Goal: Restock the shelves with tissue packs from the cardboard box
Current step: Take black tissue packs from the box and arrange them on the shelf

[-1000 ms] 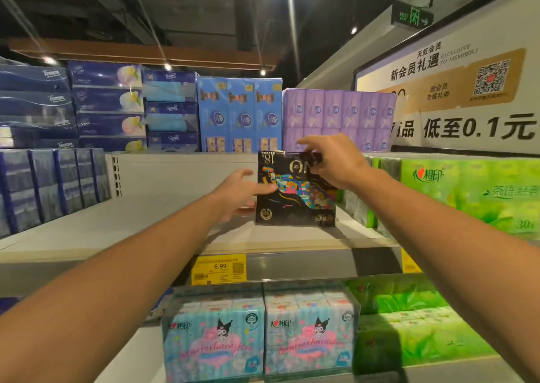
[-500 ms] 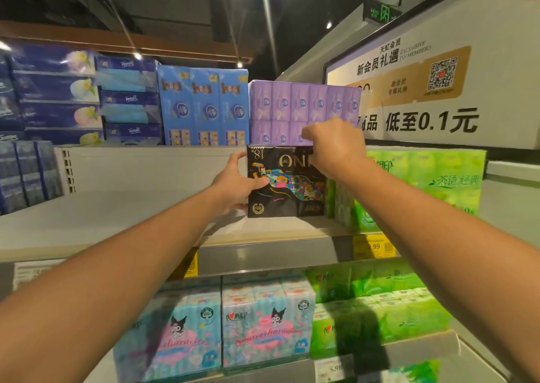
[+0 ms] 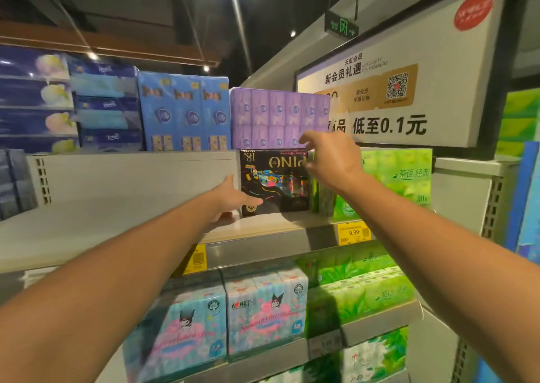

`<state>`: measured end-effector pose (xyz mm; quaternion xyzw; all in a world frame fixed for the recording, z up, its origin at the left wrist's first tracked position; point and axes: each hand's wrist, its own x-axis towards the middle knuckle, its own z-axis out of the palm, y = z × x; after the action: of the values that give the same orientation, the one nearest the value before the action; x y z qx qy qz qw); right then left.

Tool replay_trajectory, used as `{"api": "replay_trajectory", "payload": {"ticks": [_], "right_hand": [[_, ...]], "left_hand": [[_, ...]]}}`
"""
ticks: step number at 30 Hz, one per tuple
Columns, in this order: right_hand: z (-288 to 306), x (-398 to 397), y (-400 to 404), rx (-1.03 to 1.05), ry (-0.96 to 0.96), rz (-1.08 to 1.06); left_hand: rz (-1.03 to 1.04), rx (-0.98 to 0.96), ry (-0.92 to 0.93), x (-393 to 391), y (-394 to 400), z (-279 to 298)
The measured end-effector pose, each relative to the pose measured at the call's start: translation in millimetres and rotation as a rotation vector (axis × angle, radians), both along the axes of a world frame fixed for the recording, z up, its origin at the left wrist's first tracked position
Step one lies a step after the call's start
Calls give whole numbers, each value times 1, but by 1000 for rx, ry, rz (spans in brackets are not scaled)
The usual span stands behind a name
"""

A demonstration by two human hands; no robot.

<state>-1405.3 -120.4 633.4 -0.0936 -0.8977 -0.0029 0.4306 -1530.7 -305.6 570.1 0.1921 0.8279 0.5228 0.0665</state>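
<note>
Head view: left hand [image 3: 233, 197] presses open against the black tissue pack [image 3: 274, 182]; right hand [image 3: 333, 160] hovers loosely spread beside it.

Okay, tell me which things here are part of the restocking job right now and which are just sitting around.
Part of the job:
black tissue pack, upside down on the shelf
left hand touching its left side
right hand open at its top right corner

Just there:
green packs
purple packs
blue packs
price tag
membership sign

A black pack [image 3: 274, 182] stands on the shelf [image 3: 117, 222], upside down, beside green packs [image 3: 394, 178]. The left hand [image 3: 233, 197] touches its left side. The right hand [image 3: 330, 160] is at its top right corner, fingers spread.
</note>
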Motion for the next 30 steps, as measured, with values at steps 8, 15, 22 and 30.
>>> {"api": "replay_trajectory", "payload": {"ticks": [8, 15, 22, 30], "right_hand": [[28, -30, -31, 374, -118, 220], [41, -68, -44, 118, -322, 251], [37, -74, -12, -59, -269, 205], [28, -64, -1, 311, -379, 16]], "left_hand": [[74, 300, 126, -12, -20, 41], [-8, 313, 440, 2, -40, 64], [-4, 175, 170, -14, -41, 27], [16, 222, 156, -16, 8, 34]]}}
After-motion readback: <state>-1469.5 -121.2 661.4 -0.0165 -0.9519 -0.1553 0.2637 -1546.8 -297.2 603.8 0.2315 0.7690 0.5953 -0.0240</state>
